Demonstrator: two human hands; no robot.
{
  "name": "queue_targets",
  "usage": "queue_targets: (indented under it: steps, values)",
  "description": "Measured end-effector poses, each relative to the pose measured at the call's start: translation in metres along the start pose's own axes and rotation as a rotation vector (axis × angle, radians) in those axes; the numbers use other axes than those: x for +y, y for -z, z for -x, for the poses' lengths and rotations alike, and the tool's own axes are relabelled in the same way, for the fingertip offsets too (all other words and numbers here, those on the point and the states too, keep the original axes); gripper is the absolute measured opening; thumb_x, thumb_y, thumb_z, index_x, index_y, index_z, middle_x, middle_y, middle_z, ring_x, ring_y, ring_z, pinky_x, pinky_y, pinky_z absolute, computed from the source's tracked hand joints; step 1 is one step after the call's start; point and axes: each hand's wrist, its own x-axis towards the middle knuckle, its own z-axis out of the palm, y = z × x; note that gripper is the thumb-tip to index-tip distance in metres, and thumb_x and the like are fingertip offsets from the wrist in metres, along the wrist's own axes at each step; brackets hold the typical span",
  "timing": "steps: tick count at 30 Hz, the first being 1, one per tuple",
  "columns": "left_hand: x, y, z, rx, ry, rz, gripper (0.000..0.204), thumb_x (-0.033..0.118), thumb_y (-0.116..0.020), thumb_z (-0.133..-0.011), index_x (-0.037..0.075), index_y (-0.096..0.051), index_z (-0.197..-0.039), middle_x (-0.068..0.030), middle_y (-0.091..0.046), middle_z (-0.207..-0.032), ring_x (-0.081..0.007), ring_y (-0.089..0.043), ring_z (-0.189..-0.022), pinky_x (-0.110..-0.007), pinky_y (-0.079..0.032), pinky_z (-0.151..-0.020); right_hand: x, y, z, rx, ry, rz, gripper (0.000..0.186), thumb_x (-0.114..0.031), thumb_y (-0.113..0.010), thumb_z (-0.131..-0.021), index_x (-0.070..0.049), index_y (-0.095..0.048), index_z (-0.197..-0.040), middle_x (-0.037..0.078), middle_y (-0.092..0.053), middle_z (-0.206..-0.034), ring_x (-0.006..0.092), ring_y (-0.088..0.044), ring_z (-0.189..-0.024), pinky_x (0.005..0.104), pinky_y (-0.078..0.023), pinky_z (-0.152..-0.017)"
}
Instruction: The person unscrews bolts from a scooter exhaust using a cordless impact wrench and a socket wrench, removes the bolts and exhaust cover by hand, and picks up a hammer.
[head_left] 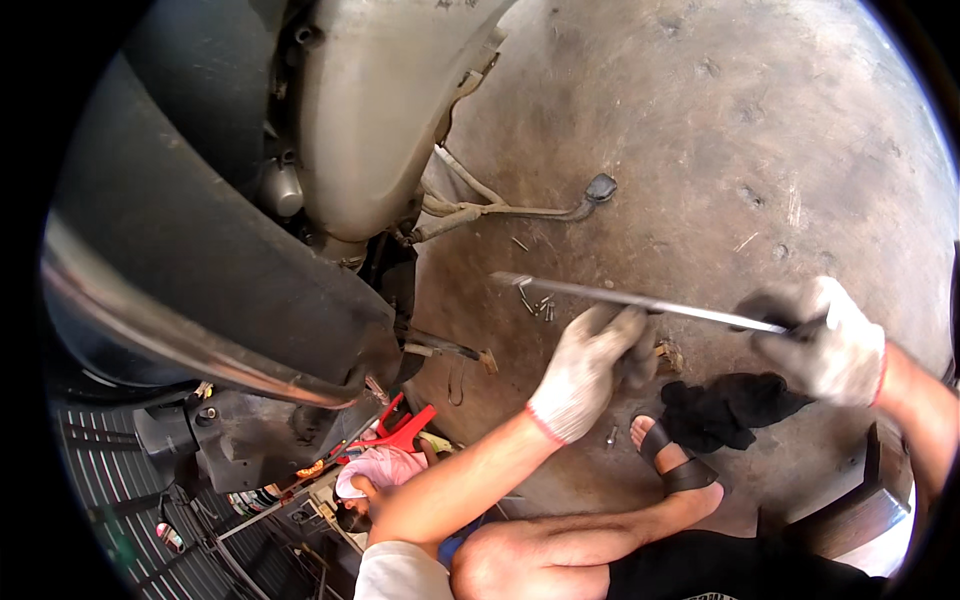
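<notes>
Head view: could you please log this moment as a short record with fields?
Setting: concrete floor beside a motorcycle
Left hand: gloved, under the long metal bar
Right hand: gloved, fingers closed on the bar's end
Bar: roughly level, above the floor
Floor items: small bolts, black rag
Foot: sandalled foot next to the rag

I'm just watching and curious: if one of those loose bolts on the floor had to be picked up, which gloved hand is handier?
Left, probably. The left hand sits nearest the bolts under the metal bar, while the right hand grips the bar's far end.
</notes>
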Motion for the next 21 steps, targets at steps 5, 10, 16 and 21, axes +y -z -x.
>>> queue_targets:
  steps: [5,10,16,21]
  values:
    - [-0.044,0.056,-0.082,0.154,-0.405,-0.679,0.022,0.012,-0.056,-0.099,-0.001,-0.058,-0.118,-0.0085,-0.062,-0.093,-0.0177,-0.059,-0.081,-0.03,-0.049,-0.076,0.016,0.042,-0.012,0.213,-0.725,-0.193,0.018,-0.015,-0.063,-0.084,0.002,-0.066,-0.085,0.002,-0.058,-0.062,0.0103,-0.051,-0.049,0.0252,-0.042,-0.046]
    - [-0.034,0.149,-0.118,0.666,-0.523,-1.459,0.049,0.009,-0.064,-0.089,0.004,-0.047,-0.135,-0.0246,-0.05,-0.133,-0.0401,-0.052,-0.122,-0.044,-0.045,-0.102,0.035,0.074,-0.031,0.263,-0.686,0.092,0.007,-0.002,-0.06,-0.082,0.003,-0.064,-0.086,0.014,-0.064,-0.068,0.0256,-0.068,-0.063,0.0374,-0.054,-0.057]
    - [-0.045,0.176,-0.134,0.523,-0.267,-1.661,0.081,0.013,-0.062,-0.085,0.004,-0.025,-0.155,-0.028,-0.027,-0.157,-0.0441,-0.033,-0.142,-0.043,-0.034,-0.117,0.023,0.061,-0.072,0.17,0.043,0.505,0.011,0.003,-0.062,-0.075,0.003,-0.065,-0.086,0.018,-0.064,-0.072,0.0356,-0.066,-0.068,0.0419,-0.054,-0.062]
    - [-0.044,0.176,-0.144,0.437,-0.209,-1.594,0.086,0.016,-0.068,-0.081,0.001,-0.026,-0.154,-0.0248,-0.024,-0.159,-0.0413,-0.028,-0.146,-0.043,-0.03,-0.119,-0.082,-0.012,-0.139,0.072,0.483,0.14,0.024,-0.005,-0.063,-0.076,-0.002,-0.068,-0.099,0.014,-0.062,-0.073,0.036,-0.066,-0.069,0.0437,-0.054,-0.063]
